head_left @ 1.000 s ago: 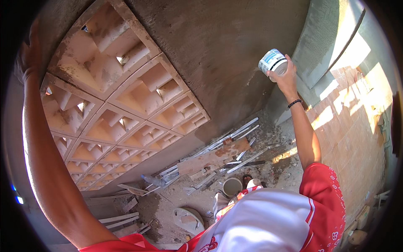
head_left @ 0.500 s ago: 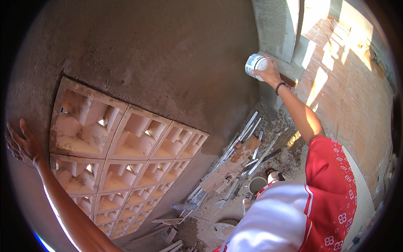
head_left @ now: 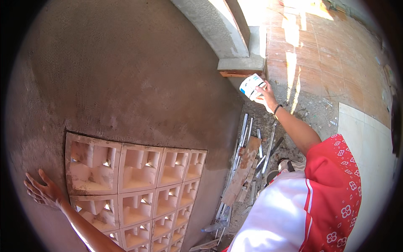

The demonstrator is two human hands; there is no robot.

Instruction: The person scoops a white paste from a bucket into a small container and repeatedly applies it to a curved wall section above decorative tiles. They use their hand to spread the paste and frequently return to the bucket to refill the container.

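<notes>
Left hand (head_left: pixel 43 191) flat, fingers spread, pressed on the plastered wall (head_left: pixel 126 75) just beside the vent-block grid (head_left: pixel 138 185); right hand (head_left: pixel 265 95), arm outstretched, grips a white tub (head_left: pixel 250 86) well clear of the grid.

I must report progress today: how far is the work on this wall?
Done: the wall looks plastered and the ventilation blocks sit set in it. In hand: the left hand lies flat beside the blocks; the right hand holds a white tub. Left: mortar smears on the blocks and scrap strips on the ground.
</notes>
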